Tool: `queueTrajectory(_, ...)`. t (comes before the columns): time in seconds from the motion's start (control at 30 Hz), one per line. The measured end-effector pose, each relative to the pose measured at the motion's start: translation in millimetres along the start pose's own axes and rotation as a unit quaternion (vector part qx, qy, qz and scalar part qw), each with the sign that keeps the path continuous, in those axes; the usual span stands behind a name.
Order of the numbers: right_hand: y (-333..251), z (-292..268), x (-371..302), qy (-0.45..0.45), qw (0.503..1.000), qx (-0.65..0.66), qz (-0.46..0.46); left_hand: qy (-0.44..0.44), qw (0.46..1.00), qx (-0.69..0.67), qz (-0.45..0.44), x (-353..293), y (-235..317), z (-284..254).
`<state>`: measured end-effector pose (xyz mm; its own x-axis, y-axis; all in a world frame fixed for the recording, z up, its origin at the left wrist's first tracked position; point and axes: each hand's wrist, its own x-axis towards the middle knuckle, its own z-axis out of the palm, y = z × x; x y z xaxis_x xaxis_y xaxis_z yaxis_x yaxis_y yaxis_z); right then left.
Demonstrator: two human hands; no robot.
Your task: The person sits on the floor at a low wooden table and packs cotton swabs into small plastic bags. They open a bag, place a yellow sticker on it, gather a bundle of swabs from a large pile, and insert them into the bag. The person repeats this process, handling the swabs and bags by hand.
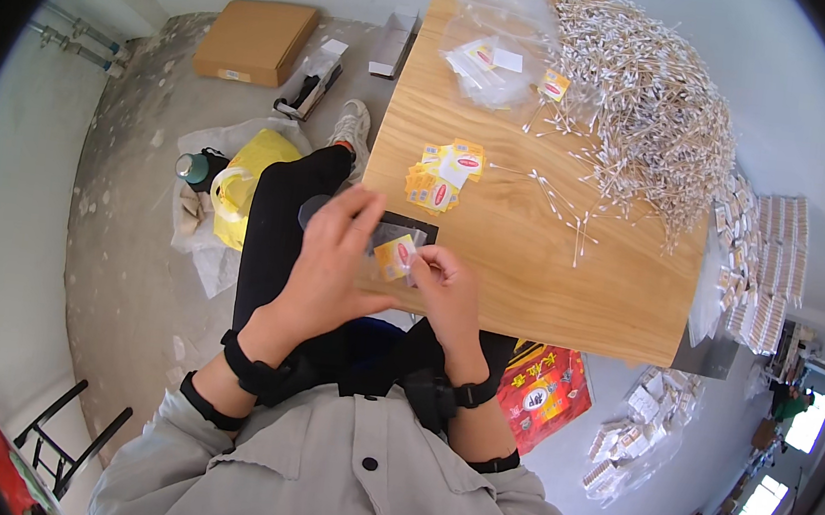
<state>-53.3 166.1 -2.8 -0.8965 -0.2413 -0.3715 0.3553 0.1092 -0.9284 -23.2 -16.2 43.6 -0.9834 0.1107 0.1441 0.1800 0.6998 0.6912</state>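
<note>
Here, my right grip (451, 294) pinches a yellow card (392, 256) at the bench's (569, 294) near corner; my left grip (329, 271) is open, seemingly empty.
A slack pinch could drop it; beyond, a nudge could scatter cotton swabs (645, 106).

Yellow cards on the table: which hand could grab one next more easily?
Probably the left hand: it looks empty and is near the card pile, while the right hand seems to be pinching another yellow card.
</note>
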Motion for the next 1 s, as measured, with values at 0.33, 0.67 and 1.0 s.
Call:
queueTrajectory(0.33, -0.7, 12.4, -3.7, -0.042, 0.999, 0.027, -0.017, -0.071, 0.997, -0.028, 0.000, 0.7, -13.3, 7.5)
queueTrajectory(0.67, 0.2, 4.5, 3.2, -0.025, 0.998, 0.053, 0.003, -0.037, 0.999, 0.001, -0.019, 0.6, -22.1, 1.8)
queueTrajectory(1.0, -3.7, -26.3, 12.2, -0.082, 0.993, 0.018, 0.081, 0.021, 0.999, 0.000, -0.035, -9.6, -52.1, -23.3)
